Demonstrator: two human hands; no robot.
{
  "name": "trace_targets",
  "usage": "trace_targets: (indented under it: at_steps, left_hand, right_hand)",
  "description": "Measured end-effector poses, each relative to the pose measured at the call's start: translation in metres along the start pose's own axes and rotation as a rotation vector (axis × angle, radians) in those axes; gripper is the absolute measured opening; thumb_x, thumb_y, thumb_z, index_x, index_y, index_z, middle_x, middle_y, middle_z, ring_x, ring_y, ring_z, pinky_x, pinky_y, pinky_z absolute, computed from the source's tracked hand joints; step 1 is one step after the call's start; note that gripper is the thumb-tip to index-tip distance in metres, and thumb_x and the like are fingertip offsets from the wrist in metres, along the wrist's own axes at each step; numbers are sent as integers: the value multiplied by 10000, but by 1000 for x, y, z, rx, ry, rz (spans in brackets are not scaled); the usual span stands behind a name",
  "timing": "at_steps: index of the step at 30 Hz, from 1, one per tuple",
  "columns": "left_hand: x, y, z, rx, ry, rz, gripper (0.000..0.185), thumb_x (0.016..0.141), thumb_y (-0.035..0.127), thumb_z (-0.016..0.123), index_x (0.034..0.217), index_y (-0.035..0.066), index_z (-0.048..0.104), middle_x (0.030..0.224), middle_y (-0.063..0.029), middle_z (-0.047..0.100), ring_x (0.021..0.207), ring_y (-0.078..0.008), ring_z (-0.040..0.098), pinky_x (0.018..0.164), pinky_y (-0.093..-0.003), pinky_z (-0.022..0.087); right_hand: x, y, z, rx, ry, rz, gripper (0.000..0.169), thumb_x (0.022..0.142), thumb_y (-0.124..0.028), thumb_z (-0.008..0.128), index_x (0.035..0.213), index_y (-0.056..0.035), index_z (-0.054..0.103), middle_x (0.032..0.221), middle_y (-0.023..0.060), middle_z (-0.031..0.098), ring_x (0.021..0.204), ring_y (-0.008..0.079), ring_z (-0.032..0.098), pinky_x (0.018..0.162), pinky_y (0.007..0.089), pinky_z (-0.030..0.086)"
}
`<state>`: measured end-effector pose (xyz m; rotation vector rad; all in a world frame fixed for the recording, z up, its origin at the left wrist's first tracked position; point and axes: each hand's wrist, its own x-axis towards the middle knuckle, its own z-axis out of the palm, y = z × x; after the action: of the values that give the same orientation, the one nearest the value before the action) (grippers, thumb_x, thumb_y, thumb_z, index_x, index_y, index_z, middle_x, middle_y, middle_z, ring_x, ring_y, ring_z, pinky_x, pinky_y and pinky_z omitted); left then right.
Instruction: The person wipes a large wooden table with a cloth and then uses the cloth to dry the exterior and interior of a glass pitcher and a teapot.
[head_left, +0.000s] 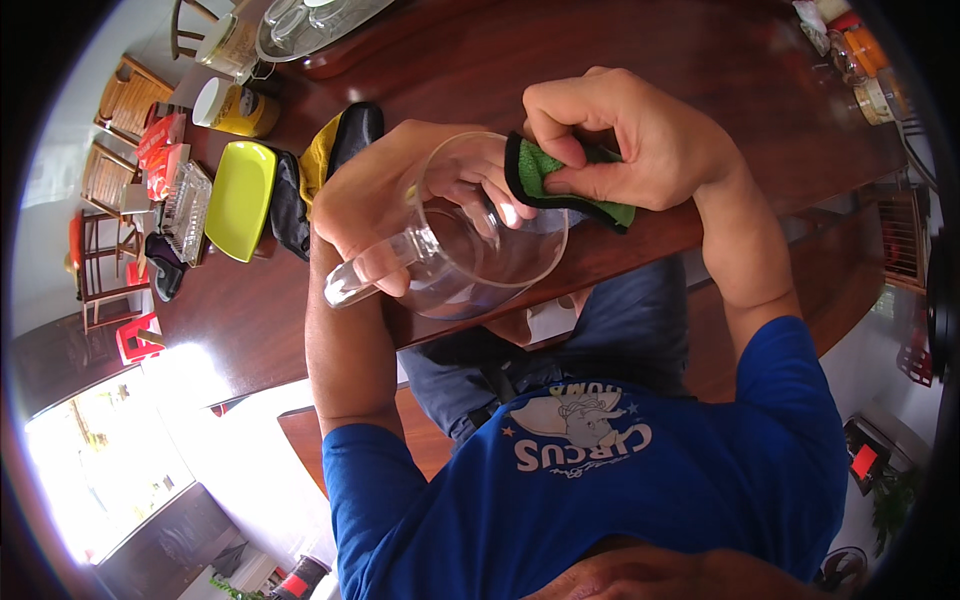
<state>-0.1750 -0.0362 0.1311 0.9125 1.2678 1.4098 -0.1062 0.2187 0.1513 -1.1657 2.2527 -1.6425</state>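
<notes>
My left hand (375, 187) is around a clear glass pitcher (480, 262), its thumb by the pitcher's glass handle and its fingers visible through the glass. The pitcher is tilted, with its round mouth turned towards me and to the right. In my right hand (630, 139), a green cloth with black edging (544, 176) is pinched between thumb and fingers. The cloth lies over the pitcher's upper right rim; whether part of it touches the inside, I cannot tell. Both hands are above the near edge of a dark red wooden table (750, 97).
Left of my left hand lie yellow and dark cloths (322, 165), a lime-green dish (240, 199), a ridged glass tray (187, 214) and a yellow jar with a white lid (236, 109). A metal tray (337, 37) holds glassware at the far left. Several jars (874, 101) stand far right.
</notes>
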Motion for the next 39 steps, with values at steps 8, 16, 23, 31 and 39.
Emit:
trace_targets:
  at_steps: [8,16,23,31,39]
  left_hand:
    - [-9,1,-6,6,30,89,1164,441,528,887,1300,-187,559,1202,-267,686,1087,-311,707,928,-357,570]
    - [-12,20,-7,158,57,265,1174,430,441,932,1351,-158,520,1241,-245,675,1124,-303,691,983,-378,532]
    - [-11,27,-9,351,118,356,1143,475,301,1004,1418,-97,495,1315,-197,638,1201,-269,637,1049,-395,478]
    - [-7,28,1,624,354,319,1104,500,234,965,1440,-84,483,1358,-179,618,1243,-280,612,1062,-419,466]
    - [12,25,29,1174,578,286,895,519,241,905,1306,-38,583,1143,-214,664,1081,-387,665,918,-443,547]
  right_hand:
    - [-1,-4,-5,193,23,44,301,791,89,703,803,-75,451,803,9,516,733,99,508,655,254,419]
    - [-2,11,-22,484,227,-19,363,825,-52,803,881,-93,447,837,-22,557,751,25,533,655,193,422]
    - [2,42,-35,1002,327,-261,488,898,38,736,1324,8,500,1154,157,706,1046,249,712,923,339,571]
    - [11,30,-25,634,436,128,272,887,-39,775,1112,4,628,1004,58,720,903,75,676,792,210,543]
    - [14,42,-5,404,489,299,194,859,18,685,1044,-26,650,917,-2,679,815,41,623,722,197,493]
